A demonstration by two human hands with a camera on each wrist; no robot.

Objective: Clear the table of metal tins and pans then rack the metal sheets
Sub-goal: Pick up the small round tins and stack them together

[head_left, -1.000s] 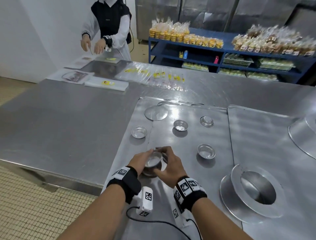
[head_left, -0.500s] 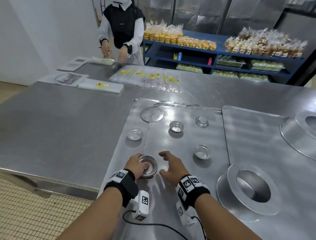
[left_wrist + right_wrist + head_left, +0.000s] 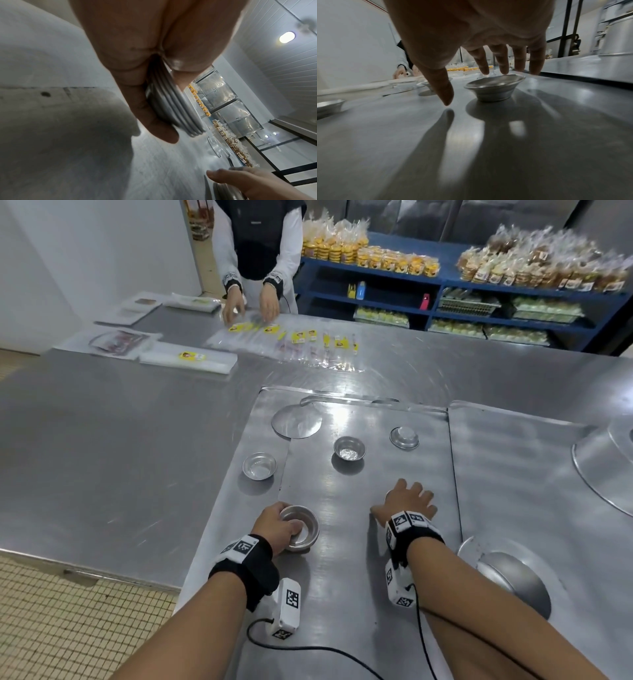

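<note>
Your left fingers [image 3: 154,119] pinch a nested stack of tart tins [image 3: 301,529] at the near edge of the metal sheet [image 3: 342,594]; your right fingers [image 3: 502,60], spread, hover over a single tin [image 3: 494,88]; three more tins, among them one centre-sheet [image 3: 349,448], and large pans [image 3: 507,573] remain on the bench [image 3: 102,440], sheets unracked

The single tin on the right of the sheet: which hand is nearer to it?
Right. The right hand hovers spread directly over that tin, not yet gripping; the left hand is off to the left, holding the tin stack.

Blue shelving [image 3: 445,285], white wall [image 3: 85,251], tiled floor [image 3: 51,628]
</note>
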